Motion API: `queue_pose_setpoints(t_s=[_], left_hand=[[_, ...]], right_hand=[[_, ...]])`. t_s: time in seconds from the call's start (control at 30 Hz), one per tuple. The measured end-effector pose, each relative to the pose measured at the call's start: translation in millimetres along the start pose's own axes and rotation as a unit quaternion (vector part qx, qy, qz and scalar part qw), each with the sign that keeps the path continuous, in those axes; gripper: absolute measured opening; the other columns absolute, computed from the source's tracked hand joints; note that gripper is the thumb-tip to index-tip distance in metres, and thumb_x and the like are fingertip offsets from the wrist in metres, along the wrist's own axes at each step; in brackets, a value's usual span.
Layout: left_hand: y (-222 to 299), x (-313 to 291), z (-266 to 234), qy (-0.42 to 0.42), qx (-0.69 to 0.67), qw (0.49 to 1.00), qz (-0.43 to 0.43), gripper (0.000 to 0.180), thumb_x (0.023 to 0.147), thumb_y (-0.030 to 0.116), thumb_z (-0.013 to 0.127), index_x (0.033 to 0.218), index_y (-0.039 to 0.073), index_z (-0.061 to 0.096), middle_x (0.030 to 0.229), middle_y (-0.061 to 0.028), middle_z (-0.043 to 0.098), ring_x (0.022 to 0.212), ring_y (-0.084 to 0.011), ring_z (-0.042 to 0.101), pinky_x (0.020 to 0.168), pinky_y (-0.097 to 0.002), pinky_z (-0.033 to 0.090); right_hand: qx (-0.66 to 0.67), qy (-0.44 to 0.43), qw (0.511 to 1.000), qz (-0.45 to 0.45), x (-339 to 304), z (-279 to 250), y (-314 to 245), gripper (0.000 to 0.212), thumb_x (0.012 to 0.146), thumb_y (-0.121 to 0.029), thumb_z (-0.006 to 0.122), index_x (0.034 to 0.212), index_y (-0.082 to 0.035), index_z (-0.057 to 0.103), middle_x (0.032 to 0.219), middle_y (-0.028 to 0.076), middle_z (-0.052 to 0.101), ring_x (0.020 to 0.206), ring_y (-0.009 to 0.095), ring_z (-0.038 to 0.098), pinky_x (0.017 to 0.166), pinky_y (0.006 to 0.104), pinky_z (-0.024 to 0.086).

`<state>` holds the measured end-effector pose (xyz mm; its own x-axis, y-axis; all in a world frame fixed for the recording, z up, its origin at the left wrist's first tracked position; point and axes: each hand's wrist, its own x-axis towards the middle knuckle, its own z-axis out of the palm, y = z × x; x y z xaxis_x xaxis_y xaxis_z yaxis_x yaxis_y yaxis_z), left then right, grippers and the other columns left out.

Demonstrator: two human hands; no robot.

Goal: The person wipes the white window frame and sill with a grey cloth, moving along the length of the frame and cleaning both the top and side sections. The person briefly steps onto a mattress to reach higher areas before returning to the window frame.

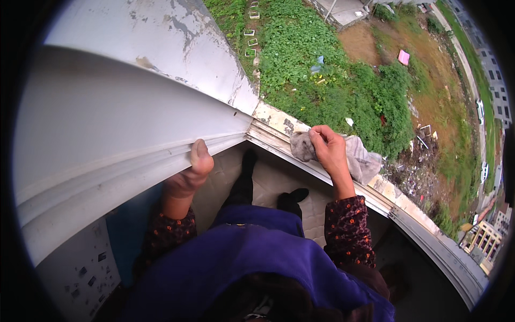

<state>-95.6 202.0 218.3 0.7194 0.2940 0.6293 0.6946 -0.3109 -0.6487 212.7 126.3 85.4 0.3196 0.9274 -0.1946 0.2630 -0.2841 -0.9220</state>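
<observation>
My right hand (331, 150) pinches a grey, dirt-stained cloth (363, 159) over the window sill track (279, 141). Part of the cloth bunches left of my fingers, and the rest drapes over the outer ledge to the right. My left hand (196, 166) grips the edge of the white window frame (134, 155) at the left, thumb up on its face; its other fingers are mostly hidden behind the frame's edge.
Paint peels from the outer wall ledge (198, 37). Beyond the sill, far below, lie green plants (300, 48), bare soil and scattered rubbish (418, 166). Inside, my feet stand on a pale tiled floor (214, 193). A spotted white panel (86, 268) is at lower left.
</observation>
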Motion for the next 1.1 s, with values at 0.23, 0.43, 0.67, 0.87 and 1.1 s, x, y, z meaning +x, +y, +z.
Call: queue_pose_setpoints(t_s=[0.23,0.43,0.67,0.87,1.1], left_hand=[[-4,5,1,0.002,-0.01,1.0,0.005,0.015,0.091,0.017,0.066,0.097,0.011,0.053,0.09,-0.0105,0.057,0.069,-0.0282,0.066,0.062,-0.0438,0.058],[-1,4,0,0.004,0.02,1.0,0.002,0.015,0.091,0.018,0.066,0.096,0.011,0.053,0.089,-0.0093,0.057,0.068,-0.0268,0.064,0.061,-0.0428,0.057],[2,3,0,0.008,0.014,1.0,-0.002,0.015,0.092,0.016,0.065,0.098,0.011,0.053,0.091,-0.01,0.058,0.068,-0.0259,0.064,0.06,-0.0412,0.057],[-3,5,-4,0.0,0.027,1.0,0.005,0.014,0.092,0.016,0.065,0.096,0.012,0.053,0.089,-0.0082,0.056,0.068,-0.0248,0.062,0.061,-0.0402,0.057],[-8,12,-2,0.01,0.034,0.999,0.033,0.014,0.093,0.019,0.065,0.095,0.012,0.053,0.089,-0.0079,0.053,0.067,-0.0239,0.06,0.059,-0.04,0.056]], right_hand=[[-0.251,-0.067,0.94,-0.219,11,133,20,0.016,0.093,-0.023,0.064,0.101,-0.01,0.067,0.084,0.015,0.064,0.077,0.036,0.067,0.068,0.0468,0.054],[-0.366,-0.14,0.888,-0.24,24,132,42,0.012,0.093,-0.023,0.061,0.1,-0.013,0.064,0.083,0.014,0.062,0.07,0.037,0.066,0.059,0.0481,0.053],[-0.319,-0.07,0.894,-0.307,17,134,37,0.02,0.09,-0.023,0.064,0.11,-0.018,0.063,0.091,0.011,0.057,0.076,0.032,0.063,0.061,0.0439,0.053],[-0.404,-0.155,0.865,-0.254,11,127,27,0.029,0.092,-0.035,0.065,0.115,-0.017,0.063,0.097,0.015,0.059,0.079,0.033,0.064,0.063,0.0432,0.053],[-0.41,-0.218,0.848,-0.256,23,110,44,0.028,0.093,-0.029,0.061,0.117,-0.015,0.064,0.082,0.019,0.065,0.064,0.035,0.065,0.054,0.0458,0.051]])
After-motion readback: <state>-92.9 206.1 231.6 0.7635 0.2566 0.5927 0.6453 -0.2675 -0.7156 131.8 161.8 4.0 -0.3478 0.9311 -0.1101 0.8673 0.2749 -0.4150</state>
